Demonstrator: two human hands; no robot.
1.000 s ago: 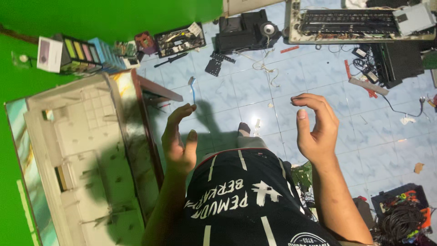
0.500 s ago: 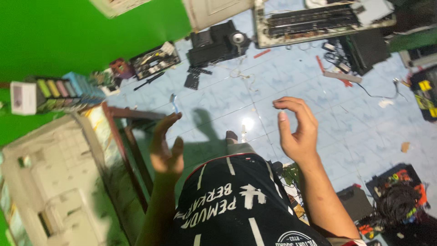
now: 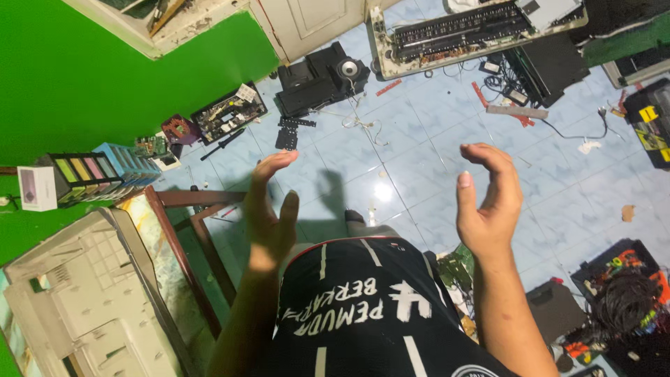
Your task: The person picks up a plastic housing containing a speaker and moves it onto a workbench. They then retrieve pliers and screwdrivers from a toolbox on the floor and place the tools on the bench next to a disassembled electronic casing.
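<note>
Both of my hands are raised in front of my chest, above a blue tiled floor (image 3: 419,174). My left hand (image 3: 269,209) is open with the fingers spread and holds nothing. My right hand (image 3: 488,202) is open too, fingers curled into a loose cup, palm facing left, with nothing in it. The two hands are apart, about a chest width. Below them I see my black shirt (image 3: 356,314) with white lettering and stripes. To the left of my left hand stands a wooden table (image 3: 185,230) bearing a whitish machine casing (image 3: 77,300).
Green wall (image 3: 105,91) at left. On the floor lie a black speaker unit (image 3: 321,77), an opened keyboard chassis (image 3: 460,31), circuit boards (image 3: 227,112), a coloured box row (image 3: 98,171), cables and tool boxes (image 3: 621,293) at right.
The view has swung, so the table and casing sit lower left. Both hands stay raised and empty; the small blue-tipped item seen by my left fingers a second ago is gone.
</note>
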